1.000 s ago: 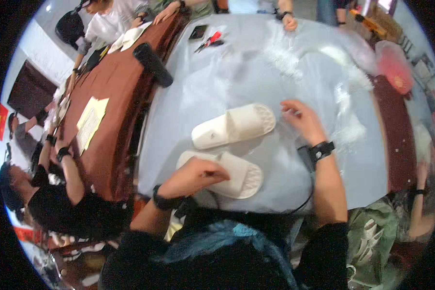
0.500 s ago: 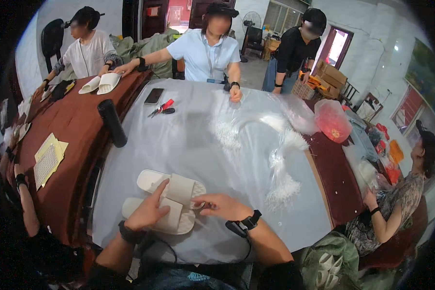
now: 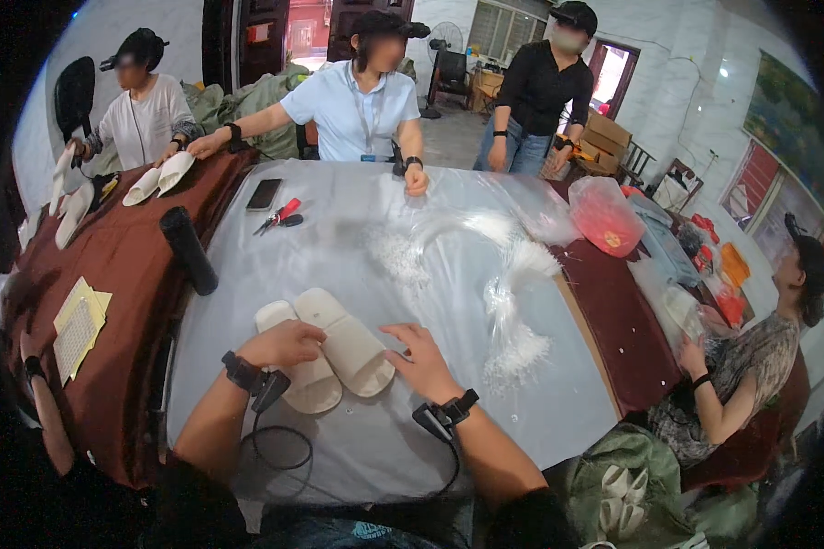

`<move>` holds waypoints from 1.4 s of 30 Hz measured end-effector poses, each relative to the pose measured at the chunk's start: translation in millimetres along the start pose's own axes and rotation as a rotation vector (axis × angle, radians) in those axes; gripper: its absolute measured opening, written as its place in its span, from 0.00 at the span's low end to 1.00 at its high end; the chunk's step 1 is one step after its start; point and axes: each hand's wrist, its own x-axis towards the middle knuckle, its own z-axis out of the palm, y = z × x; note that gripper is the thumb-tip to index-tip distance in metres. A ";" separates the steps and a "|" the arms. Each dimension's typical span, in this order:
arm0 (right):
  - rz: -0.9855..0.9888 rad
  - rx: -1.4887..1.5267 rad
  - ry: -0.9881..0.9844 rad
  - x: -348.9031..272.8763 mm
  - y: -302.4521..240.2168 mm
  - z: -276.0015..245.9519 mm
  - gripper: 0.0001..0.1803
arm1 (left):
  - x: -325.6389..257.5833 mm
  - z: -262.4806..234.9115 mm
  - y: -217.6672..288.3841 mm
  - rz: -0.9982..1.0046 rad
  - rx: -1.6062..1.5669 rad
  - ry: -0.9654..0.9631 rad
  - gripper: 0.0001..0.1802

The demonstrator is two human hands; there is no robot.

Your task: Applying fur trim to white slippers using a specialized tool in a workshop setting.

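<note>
A pair of off-white slippers lies side by side on the grey sheeted table in front of me, toes toward my body. Over the left slipper [image 3: 313,389] my left hand [image 3: 284,345] rests, its fingers bent together at the strap; the hand hides part of that slipper. Along the outer edge of the right slipper [image 3: 352,348], my right hand [image 3: 423,364] is held with thumb and fingers apart, touching or almost touching it. Both wrists wear black strapped devices with cables.
Ahead lie a phone [image 3: 264,195], red-handled cutters [image 3: 279,218] and bundles of thin clear-white strands [image 3: 522,302]. A black cylinder [image 3: 189,249] stands at left, near printed sheets [image 3: 82,328]. Co-workers surround the table; one touches another slipper pair [image 3: 160,177]. A pink-filled plastic bag [image 3: 604,217] sits at right.
The slippers have turned from lying sideways to pointing toward me, side by side. My left hand has curled from a pointing pose onto the left slipper; my right hand has moved slightly right.
</note>
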 end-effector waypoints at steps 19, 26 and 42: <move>0.074 -0.012 -0.233 -3.4 2.3 10.8 0.31 | 2.4 40.2 20.0 0.046 0.291 0.382 0.16; 0.080 0.075 -0.308 0.3 1.8 10.5 0.30 | 3.2 43.8 18.9 0.149 0.212 0.520 0.14; 0.043 0.015 -0.250 -0.1 -5.6 12.1 0.29 | 4.5 41.5 21.2 0.077 0.079 0.411 0.14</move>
